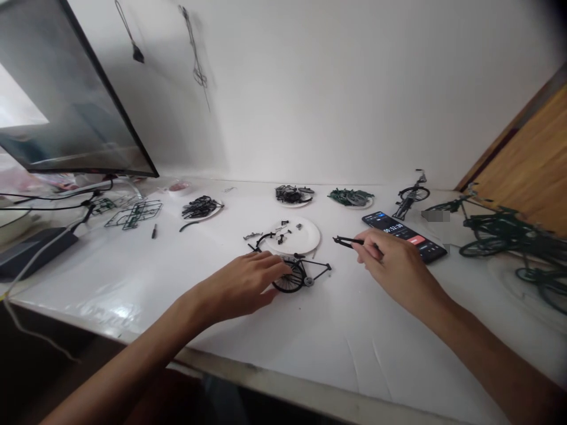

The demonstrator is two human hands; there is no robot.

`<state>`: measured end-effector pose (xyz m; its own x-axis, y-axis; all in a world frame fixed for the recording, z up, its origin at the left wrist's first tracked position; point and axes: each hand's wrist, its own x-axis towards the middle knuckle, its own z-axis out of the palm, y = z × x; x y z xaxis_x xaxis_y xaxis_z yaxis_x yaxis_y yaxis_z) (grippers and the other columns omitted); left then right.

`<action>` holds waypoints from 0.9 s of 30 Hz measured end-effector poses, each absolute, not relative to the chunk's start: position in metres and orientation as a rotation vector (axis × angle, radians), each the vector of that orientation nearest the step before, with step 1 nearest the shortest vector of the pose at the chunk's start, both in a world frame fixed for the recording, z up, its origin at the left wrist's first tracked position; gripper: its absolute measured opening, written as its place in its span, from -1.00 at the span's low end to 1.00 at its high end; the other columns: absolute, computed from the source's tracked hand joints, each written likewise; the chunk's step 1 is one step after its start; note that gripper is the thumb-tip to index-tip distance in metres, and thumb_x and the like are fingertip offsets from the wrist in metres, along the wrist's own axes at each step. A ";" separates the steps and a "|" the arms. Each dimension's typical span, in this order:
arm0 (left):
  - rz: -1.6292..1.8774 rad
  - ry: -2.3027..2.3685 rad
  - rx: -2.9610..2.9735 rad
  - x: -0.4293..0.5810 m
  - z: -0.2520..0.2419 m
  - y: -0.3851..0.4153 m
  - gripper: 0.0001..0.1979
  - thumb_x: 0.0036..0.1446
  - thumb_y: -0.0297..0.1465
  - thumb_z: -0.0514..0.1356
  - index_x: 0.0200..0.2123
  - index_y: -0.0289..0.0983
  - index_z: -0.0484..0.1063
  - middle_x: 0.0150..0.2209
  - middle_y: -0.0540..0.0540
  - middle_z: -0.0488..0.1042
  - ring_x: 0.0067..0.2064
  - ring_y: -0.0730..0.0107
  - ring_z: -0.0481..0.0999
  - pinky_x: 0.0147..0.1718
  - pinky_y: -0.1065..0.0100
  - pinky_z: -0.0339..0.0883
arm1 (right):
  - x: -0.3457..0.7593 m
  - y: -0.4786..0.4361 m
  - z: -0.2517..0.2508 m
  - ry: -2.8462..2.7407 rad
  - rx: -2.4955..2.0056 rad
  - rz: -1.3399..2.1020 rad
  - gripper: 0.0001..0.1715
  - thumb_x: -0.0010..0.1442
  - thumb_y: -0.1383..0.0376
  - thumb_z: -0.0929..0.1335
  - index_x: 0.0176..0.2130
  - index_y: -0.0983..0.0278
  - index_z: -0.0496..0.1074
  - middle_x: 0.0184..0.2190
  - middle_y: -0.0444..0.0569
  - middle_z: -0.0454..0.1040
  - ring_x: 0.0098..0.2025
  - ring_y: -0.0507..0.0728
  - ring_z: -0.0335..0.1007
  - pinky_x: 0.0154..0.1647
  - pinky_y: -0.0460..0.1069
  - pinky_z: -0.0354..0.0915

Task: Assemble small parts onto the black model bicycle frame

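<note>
My left hand point(239, 286) lies with its fingers over the top of a partly built black model bicycle point(290, 278), pressing on its spoked wheel and holding it on the white table point(212, 295). A thin black plastic part point(348, 241) is pinched between the thumb and fingers of my right hand point(394, 265), which hangs above the table to the right of the model. Just behind the model lies a white paper plate point(303, 235) with small black parts on it.
A smartphone point(403, 236) showing a timer lies behind my right hand. Further back are plates of black and green parts point(349, 198), and green sprues point(135, 213) lie at left. Finished model bicycles point(500, 236) stand at right, with a monitor point(66, 88) at left.
</note>
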<state>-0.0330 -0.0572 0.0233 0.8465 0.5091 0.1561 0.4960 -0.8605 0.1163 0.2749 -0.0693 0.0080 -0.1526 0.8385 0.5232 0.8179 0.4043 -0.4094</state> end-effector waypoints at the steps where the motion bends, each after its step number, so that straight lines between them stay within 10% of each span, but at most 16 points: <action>1: 0.265 0.814 2.945 -0.034 0.024 -0.059 -0.61 0.27 -0.48 0.20 0.16 -0.29 0.33 0.04 -0.19 0.48 0.03 0.18 0.50 0.01 0.15 0.42 | 0.275 -0.069 0.008 -1.966 -1.416 0.039 -0.57 0.33 0.30 0.26 -0.47 0.16 -0.07 -0.46 -0.11 0.38 -0.45 0.06 0.29 -0.43 -0.03 0.14; 14: 0.264 0.580 3.398 0.079 0.014 -0.055 -0.83 0.22 -0.66 0.11 -0.36 -0.32 0.37 -0.37 -0.13 0.49 -0.25 0.19 0.48 -0.30 0.23 0.24 | 0.280 -0.065 0.000 -2.053 -1.608 -0.055 -0.57 0.27 0.34 0.26 -0.50 0.17 -0.08 -0.58 -0.20 0.12 -0.52 0.04 -0.01 -0.48 -0.01 -0.04; 27: 0.287 0.665 3.389 0.082 0.006 -0.054 -0.81 0.25 -0.65 0.12 -0.39 -0.31 0.37 -0.36 -0.14 0.49 -0.24 0.17 0.45 -0.27 0.21 0.15 | 0.275 -0.068 0.001 -2.110 -1.811 0.037 -0.61 0.17 0.42 0.32 -0.52 0.20 0.02 -0.57 -0.17 0.22 -0.52 0.03 0.02 -0.49 -0.02 -0.08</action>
